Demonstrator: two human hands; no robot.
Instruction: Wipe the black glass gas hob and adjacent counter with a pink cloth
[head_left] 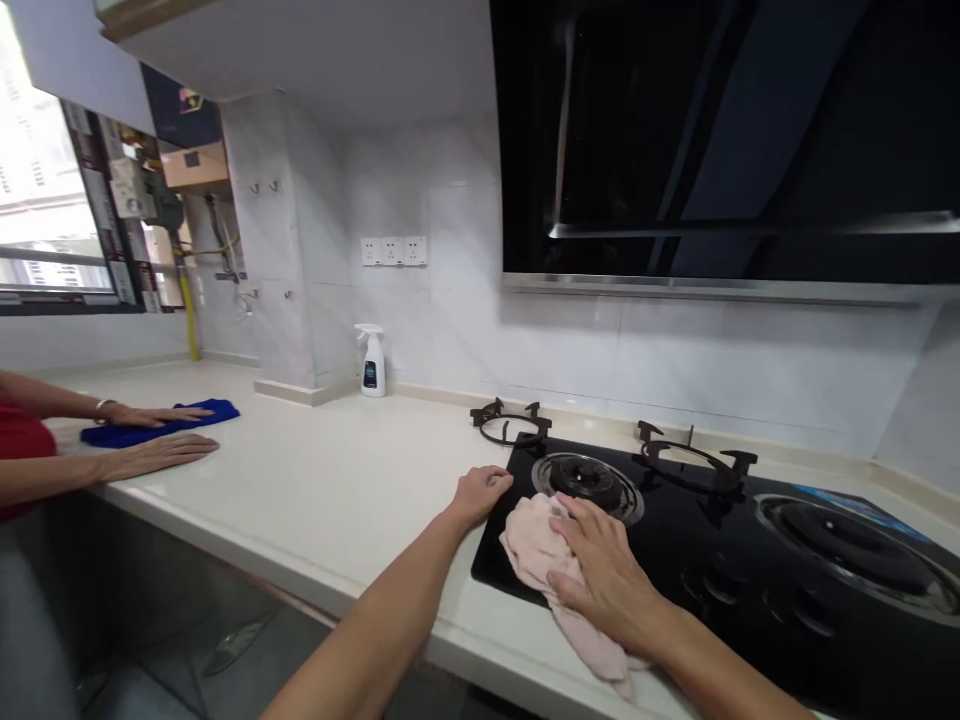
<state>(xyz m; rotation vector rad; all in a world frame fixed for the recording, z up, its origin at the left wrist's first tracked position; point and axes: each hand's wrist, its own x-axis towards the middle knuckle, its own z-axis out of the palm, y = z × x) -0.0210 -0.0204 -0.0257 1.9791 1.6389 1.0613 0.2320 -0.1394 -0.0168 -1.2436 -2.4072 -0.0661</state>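
My right hand (607,570) presses a pale pink cloth (541,545) against the front left part of a black glass gas stove (652,570), its fingers closed over the bunched fabric. One end of the cloth hangs over the stove's front edge onto the white countertop (360,460). At the stove's left edge rests my left hand (480,497), fingers curled in; whatever lies under them, if anything, is hidden. Beside the cloth is the left burner (589,480), without its pan support. That black pan support (514,425) sits behind, at the stove's back left corner.
Another pan support (694,462) stands behind the stove, and the right burner (855,550) is bare. A white spray bottle (372,365) is near the wall. At far left, a co-worker's hands (161,435) are by a blue cloth (142,432). A range hood (720,140) hangs above.
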